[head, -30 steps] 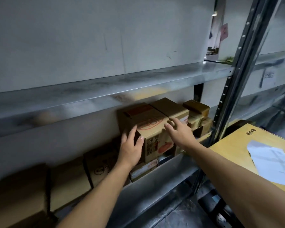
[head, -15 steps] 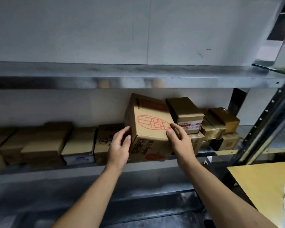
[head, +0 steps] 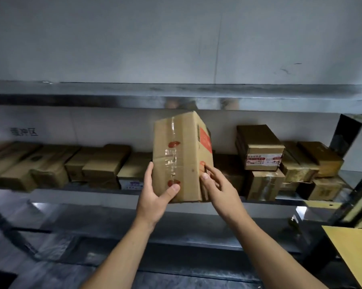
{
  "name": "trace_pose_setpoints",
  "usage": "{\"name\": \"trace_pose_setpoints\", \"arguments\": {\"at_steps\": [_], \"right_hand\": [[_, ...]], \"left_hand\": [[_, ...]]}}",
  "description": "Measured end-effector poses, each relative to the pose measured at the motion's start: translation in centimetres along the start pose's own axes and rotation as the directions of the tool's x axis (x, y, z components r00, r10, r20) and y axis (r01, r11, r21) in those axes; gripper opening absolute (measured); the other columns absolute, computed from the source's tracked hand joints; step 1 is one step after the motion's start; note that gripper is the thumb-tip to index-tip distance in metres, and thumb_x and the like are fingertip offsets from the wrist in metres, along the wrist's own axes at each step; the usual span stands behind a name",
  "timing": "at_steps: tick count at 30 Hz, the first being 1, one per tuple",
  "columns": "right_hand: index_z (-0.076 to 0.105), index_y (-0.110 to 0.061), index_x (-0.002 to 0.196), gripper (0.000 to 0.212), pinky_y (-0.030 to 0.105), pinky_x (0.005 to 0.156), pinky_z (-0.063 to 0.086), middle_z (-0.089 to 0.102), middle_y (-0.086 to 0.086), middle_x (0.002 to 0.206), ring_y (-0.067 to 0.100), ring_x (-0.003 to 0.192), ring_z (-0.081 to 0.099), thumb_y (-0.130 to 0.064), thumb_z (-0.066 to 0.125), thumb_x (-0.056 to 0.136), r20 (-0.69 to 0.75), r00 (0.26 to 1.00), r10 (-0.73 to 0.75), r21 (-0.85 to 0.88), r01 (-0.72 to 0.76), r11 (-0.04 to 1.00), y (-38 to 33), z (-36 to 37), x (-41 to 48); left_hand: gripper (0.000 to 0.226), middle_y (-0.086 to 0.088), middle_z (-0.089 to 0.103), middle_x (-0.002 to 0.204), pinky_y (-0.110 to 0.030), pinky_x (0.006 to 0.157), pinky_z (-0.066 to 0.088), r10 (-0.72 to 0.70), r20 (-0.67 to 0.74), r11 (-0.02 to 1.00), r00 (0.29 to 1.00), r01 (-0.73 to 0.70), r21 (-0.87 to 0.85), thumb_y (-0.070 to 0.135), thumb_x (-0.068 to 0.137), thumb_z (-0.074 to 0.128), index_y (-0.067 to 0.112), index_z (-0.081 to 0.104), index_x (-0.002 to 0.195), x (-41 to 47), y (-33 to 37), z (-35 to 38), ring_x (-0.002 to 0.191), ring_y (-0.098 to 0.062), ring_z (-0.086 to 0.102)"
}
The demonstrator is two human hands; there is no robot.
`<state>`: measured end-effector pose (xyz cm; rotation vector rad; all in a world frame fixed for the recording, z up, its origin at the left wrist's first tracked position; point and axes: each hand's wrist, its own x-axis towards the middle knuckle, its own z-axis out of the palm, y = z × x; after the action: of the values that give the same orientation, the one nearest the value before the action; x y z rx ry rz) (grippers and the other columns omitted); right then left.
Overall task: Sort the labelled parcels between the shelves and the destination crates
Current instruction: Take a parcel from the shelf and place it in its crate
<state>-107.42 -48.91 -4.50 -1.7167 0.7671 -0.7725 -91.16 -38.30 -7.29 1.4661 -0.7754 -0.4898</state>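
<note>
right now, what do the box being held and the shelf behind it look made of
The box looks like brown corrugated cardboard, matte, with a flap seam; the tape down its face is clear glossy plastic, showing glare. The shelf seems bare sheet metal, perhaps galvanised steel: dull grey sheen along its lip.

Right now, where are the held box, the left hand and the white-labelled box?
held box (head: 177, 151), head view, taped front face.
left hand (head: 155, 195), head view, middle of hand.
white-labelled box (head: 263, 161), head view, front label.

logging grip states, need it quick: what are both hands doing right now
Left hand: grips the cardboard box at its lower left corner, thumb on the front.
Right hand: open, fairly straight fingers pressing the box's right side.
</note>
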Motion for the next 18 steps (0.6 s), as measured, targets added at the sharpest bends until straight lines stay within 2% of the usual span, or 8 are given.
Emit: {"name": "trace_pose_setpoints", "arguments": {"at_steps": [2,4,6,9,11,13,16,18], "right_hand": [[0.030,-0.050,0.141,0.062,0.019,0.089,0.049,0.050,-0.026,0.125,-0.002,0.114,0.054,-0.061,0.061,0.088,0.051,0.998,-0.034,0.062,0.031,0.998,-1.0,1.7,-0.4],[0.022,-0.051,0.140,0.070,0.028,0.097,0.051,0.048,-0.026,0.125,-0.001,0.115,0.053,-0.054,0.069,0.088,0.026,0.995,-0.093,0.041,0.092,0.995,-1.5,3.1,-0.4],[0.023,-0.051,0.141,0.071,0.036,0.102,0.052,0.049,-0.025,0.126,0.001,0.117,0.052,-0.044,0.072,0.090,0.001,0.995,-0.101,0.091,0.100,0.991,-1.4,4.0,0.0],[0.033,-0.058,0.136,0.067,0.052,0.095,0.057,0.053,-0.011,0.136,0.018,0.126,0.056,-0.042,0.075,0.086,0.039,0.998,-0.051,0.300,0.037,0.953,-1.6,5.4,0.3],[0.038,-0.063,0.127,0.062,0.054,0.091,0.059,0.054,-0.004,0.138,0.024,0.124,0.060,-0.043,0.074,0.081,0.065,0.997,-0.045,0.381,0.017,0.925,-2.1,7.2,0.1],[0.037,-0.057,0.130,0.062,0.054,0.090,0.059,0.054,-0.002,0.137,0.026,0.120,0.062,-0.040,0.072,0.083,0.102,0.994,-0.039,0.432,-0.009,0.902,-2.6,9.5,-0.2],[0.040,-0.045,0.138,0.054,0.055,0.084,0.061,0.055,0.001,0.135,0.029,0.116,0.065,-0.022,0.065,0.095,0.160,0.986,0.037,0.559,-0.121,0.820,-3.1,13.3,-0.5],[0.045,-0.048,0.134,0.050,0.053,0.080,0.061,0.057,0.002,0.136,0.029,0.114,0.066,-0.018,0.061,0.098,0.222,0.974,0.044,0.608,-0.173,0.775,-3.4,15.8,-0.7]], "left_hand": [[0.086,0.023,0.045,0.137,-0.028,0.101,0.042,0.061,-0.002,0.997,0.998,-0.060,0.058,0.044,0.083,0.074,0.044,0.022,0.151,-0.8,0.5,-0.2,0.122,0.003,0.047],[0.058,0.017,0.050,0.140,-0.030,0.103,0.044,0.067,-0.012,0.994,0.998,-0.068,-0.086,0.030,0.097,0.058,0.046,0.031,0.146,-0.8,0.9,-1.1,0.124,-0.001,0.052],[0.040,0.008,0.054,0.142,-0.037,0.108,0.043,0.012,-0.042,0.969,0.999,-0.022,-0.247,0.029,0.100,0.052,0.044,0.046,0.137,-0.4,1.3,-3.0,0.127,-0.008,0.053],[0.029,0.002,0.059,0.137,-0.048,0.110,0.042,-0.046,-0.085,0.970,0.995,0.025,-0.240,0.028,0.101,0.050,0.039,0.060,0.126,0.3,1.5,-6.8,0.127,-0.017,0.055],[0.031,0.004,0.060,0.133,-0.047,0.108,0.044,-0.066,-0.115,0.995,0.991,0.056,-0.086,0.023,0.102,0.050,0.044,0.057,0.122,0.4,1.4,-9.2,0.123,-0.014,0.056],[0.031,0.007,0.059,0.132,-0.049,0.108,0.043,-0.101,-0.125,0.994,0.987,0.095,-0.054,0.035,0.097,0.057,0.050,0.053,0.123,0.2,1.4,-11.7,0.123,-0.015,0.055],[0.065,0.013,0.060,0.130,-0.050,0.112,0.037,-0.151,-0.111,0.985,0.982,0.140,-0.098,0.066,0.072,0.073,0.054,0.046,0.130,-1.4,1.6,-16.4,0.125,-0.015,0.052],[0.082,0.014,0.060,0.133,-0.048,0.112,0.038,-0.133,-0.113,0.990,0.985,0.127,-0.059,0.070,0.064,0.076,0.053,0.043,0.136,-2.8,1.6,-19.6,0.127,-0.013,0.052]]}}
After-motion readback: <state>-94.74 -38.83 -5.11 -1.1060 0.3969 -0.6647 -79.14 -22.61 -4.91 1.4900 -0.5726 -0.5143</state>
